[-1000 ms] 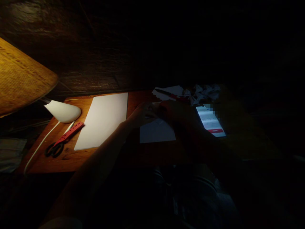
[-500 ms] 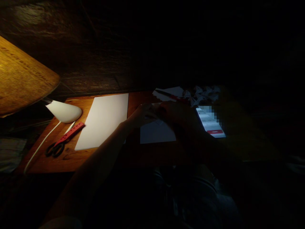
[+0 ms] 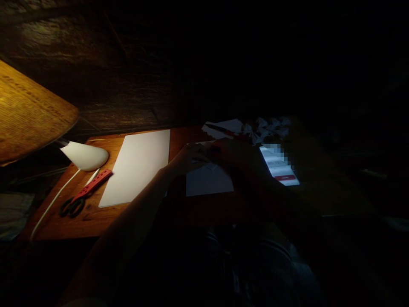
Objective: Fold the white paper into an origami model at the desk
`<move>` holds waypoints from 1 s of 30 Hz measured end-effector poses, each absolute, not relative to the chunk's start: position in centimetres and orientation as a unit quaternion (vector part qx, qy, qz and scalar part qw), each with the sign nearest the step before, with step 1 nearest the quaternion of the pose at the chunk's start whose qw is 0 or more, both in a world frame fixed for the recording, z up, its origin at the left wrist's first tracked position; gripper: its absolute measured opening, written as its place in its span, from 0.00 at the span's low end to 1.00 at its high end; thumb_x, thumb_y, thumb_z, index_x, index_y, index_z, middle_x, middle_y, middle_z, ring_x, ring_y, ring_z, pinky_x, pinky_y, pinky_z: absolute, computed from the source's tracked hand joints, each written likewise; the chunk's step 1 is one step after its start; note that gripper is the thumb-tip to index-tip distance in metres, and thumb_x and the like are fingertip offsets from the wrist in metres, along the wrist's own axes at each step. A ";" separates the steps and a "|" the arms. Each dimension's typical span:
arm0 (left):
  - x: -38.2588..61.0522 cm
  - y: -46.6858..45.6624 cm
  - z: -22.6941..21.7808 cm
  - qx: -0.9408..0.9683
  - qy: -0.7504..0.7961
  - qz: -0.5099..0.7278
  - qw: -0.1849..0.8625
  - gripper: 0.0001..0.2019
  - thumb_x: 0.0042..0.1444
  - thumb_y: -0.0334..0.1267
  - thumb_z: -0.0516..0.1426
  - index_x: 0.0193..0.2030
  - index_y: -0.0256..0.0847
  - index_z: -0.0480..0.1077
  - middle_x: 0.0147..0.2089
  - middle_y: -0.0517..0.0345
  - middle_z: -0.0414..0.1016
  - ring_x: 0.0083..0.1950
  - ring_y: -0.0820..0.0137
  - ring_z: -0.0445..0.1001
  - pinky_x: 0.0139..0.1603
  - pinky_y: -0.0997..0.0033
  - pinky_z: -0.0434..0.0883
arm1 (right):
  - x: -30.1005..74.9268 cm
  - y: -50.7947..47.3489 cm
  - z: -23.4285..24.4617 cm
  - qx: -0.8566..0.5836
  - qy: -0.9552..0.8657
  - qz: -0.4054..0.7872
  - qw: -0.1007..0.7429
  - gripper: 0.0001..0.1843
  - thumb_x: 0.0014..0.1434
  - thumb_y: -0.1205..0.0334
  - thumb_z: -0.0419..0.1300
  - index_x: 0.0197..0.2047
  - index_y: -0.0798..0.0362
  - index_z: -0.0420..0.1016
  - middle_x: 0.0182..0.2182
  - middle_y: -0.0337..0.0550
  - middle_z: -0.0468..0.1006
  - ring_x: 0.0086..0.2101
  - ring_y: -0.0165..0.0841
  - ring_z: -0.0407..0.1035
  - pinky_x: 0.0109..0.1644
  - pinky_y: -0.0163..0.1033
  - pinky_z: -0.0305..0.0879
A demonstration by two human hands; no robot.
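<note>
Because the room is so dark, the right hand (image 3: pixel 233 155) is mostly shadow and its grip cannot be made out, while the left hand (image 3: pixel 191 158) has its fingers pressed together on the top edge of a folded white paper sheet (image 3: pixel 209 181), which lies on the wooden worktop (image 3: pixel 86 226). A blank white sheet (image 3: pixel 136 166) and black-handled scissors (image 3: pixel 73 207) lie to the left, a lit phone (image 3: pixel 277 166) to the right, and everything sits slightly lower in view than a moment earlier
</note>
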State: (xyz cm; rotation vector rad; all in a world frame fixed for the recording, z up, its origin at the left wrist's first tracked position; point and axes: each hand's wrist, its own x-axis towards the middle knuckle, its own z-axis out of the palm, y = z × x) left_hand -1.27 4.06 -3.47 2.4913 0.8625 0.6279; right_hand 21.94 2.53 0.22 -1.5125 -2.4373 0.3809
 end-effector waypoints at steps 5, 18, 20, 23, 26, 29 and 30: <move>-1.4 4.3 -3.9 0.901 0.299 0.231 0.212 0.07 0.64 0.39 0.64 0.43 0.50 0.86 0.50 0.51 0.84 0.55 0.60 0.80 0.61 0.52 0.75 | 22.0 2.2 0.8 -0.526 -0.832 0.138 0.112 0.14 0.70 0.56 0.61 0.48 0.51 0.87 0.47 0.50 0.88 0.43 0.40 0.80 0.43 0.40 0.66; -1.7 4.7 -4.4 0.909 0.272 0.243 0.203 0.08 0.65 0.41 0.64 0.45 0.47 0.87 0.50 0.49 0.84 0.55 0.60 0.80 0.61 0.53 0.74 | 23.5 3.0 0.2 -0.498 -0.834 0.196 0.137 0.13 0.70 0.59 0.62 0.49 0.52 0.87 0.48 0.49 0.87 0.46 0.38 0.79 0.48 0.40 0.67; -1.7 4.7 -4.4 0.907 0.281 0.238 0.203 0.08 0.65 0.41 0.64 0.45 0.48 0.87 0.51 0.49 0.84 0.55 0.60 0.80 0.61 0.53 0.74 | 24.1 3.7 -0.3 -0.468 -0.839 0.230 0.156 0.13 0.69 0.58 0.62 0.49 0.50 0.88 0.47 0.47 0.88 0.44 0.38 0.79 0.48 0.40 0.68; -1.7 4.6 -4.4 0.905 0.286 0.239 0.204 0.09 0.65 0.41 0.64 0.46 0.48 0.87 0.52 0.49 0.84 0.55 0.61 0.80 0.60 0.54 0.74 | 24.8 4.5 -0.8 -0.421 -0.853 0.266 0.159 0.12 0.65 0.59 0.66 0.49 0.49 0.88 0.47 0.46 0.88 0.44 0.38 0.79 0.50 0.41 0.69; -1.6 4.5 -4.3 0.907 0.277 0.242 0.206 0.08 0.66 0.41 0.64 0.46 0.47 0.87 0.51 0.49 0.84 0.55 0.60 0.79 0.60 0.54 0.74 | 25.1 4.8 -1.1 -0.410 -0.863 0.255 0.149 0.13 0.61 0.63 0.68 0.49 0.49 0.88 0.48 0.46 0.88 0.46 0.40 0.79 0.51 0.41 0.69; -1.6 4.5 -4.2 0.910 0.267 0.242 0.206 0.08 0.67 0.41 0.64 0.46 0.47 0.87 0.50 0.49 0.85 0.55 0.60 0.80 0.60 0.54 0.74 | 24.9 4.6 -1.1 -0.430 -0.861 0.231 0.140 0.15 0.61 0.65 0.67 0.50 0.47 0.89 0.49 0.45 0.87 0.47 0.40 0.79 0.50 0.41 0.68; -1.6 4.5 -4.2 0.910 0.266 0.243 0.206 0.08 0.67 0.41 0.64 0.45 0.47 0.87 0.50 0.50 0.85 0.55 0.60 0.80 0.61 0.54 0.74 | 24.8 4.5 -1.0 -0.435 -0.861 0.227 0.137 0.16 0.61 0.65 0.66 0.51 0.46 0.89 0.49 0.45 0.87 0.47 0.40 0.79 0.50 0.41 0.68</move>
